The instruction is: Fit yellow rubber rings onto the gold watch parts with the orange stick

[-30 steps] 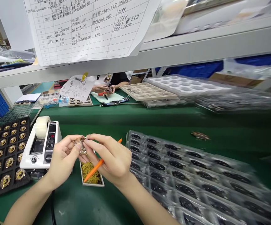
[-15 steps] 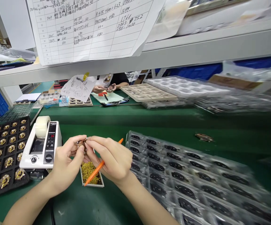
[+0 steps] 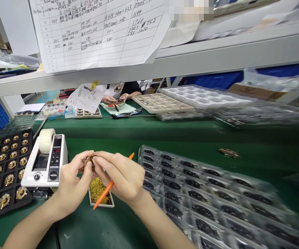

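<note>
The coppery part (image 3: 88, 161) was held up between the two hands, above the far end of the white box (image 3: 108, 205). The left hand (image 3: 70, 181) pinched it between thumb and fingers; the right hand (image 3: 125, 176) met it with closed fingertips, so both were clamped on it together. The fingers hid the exact contact. Good handling there called for a steady left grip and a light, precise right touch, since the frame looked thin and easily bent or scratched.

The orange tool (image 3: 101, 197) lay slantwise in the right hand, its lower end over the yellow pieces (image 3: 96, 189); it needed to stay clear of them and the part. The dispenser (image 3: 57, 148) stood to the left, the black tray (image 3: 14, 189) beyond it, the clear tray (image 3: 203, 183) to the right, and a loose part (image 3: 229, 152) behind that.
</note>
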{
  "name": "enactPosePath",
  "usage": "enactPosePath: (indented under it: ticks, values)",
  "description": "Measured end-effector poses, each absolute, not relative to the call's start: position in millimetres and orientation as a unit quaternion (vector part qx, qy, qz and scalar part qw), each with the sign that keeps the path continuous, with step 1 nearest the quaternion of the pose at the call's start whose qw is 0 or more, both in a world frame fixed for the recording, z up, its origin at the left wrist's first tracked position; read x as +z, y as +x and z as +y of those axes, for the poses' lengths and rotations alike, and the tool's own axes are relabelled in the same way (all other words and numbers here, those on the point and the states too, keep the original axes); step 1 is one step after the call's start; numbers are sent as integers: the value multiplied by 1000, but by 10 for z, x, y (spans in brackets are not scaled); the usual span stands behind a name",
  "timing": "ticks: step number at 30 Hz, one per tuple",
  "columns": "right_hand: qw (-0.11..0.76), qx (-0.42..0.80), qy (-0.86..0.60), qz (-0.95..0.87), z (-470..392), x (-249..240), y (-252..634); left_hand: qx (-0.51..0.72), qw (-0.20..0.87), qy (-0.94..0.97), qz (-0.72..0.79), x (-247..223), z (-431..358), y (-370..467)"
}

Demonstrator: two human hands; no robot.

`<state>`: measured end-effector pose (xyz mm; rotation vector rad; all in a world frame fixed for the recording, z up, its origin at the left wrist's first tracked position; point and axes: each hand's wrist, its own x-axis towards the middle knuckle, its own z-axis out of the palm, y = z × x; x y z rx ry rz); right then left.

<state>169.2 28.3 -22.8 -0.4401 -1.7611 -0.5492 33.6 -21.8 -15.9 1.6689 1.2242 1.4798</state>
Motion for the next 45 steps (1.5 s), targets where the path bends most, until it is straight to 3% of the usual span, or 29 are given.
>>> enactPosePath:
  ticks: [9, 15, 22, 27, 30, 45]
  values:
    - [614, -220, -214, -727, 245, -246, 1630, 552, 252, 645, 465, -215, -224, 335]
    - [600, -181, -225, -746, 242, -240, 1625, 542, 329, 616, 467, -156, -211, 298]
    - [588, 58, -286, -755, 218, -74, 1840, 553, 486, 519, 434, -46, -50, 219]
    - [465, 232, -247, -818, 261, -15, 1931, 539, 503, 519, 432, -13, -15, 197]
    - [435, 284, -217, -826, 268, -34, 1912, 524, 530, 517, 421, 10, -26, 191]
    - [405, 319, -210, -831, 230, -40, 1941, 523, 525, 536, 404, 8, -73, 212]
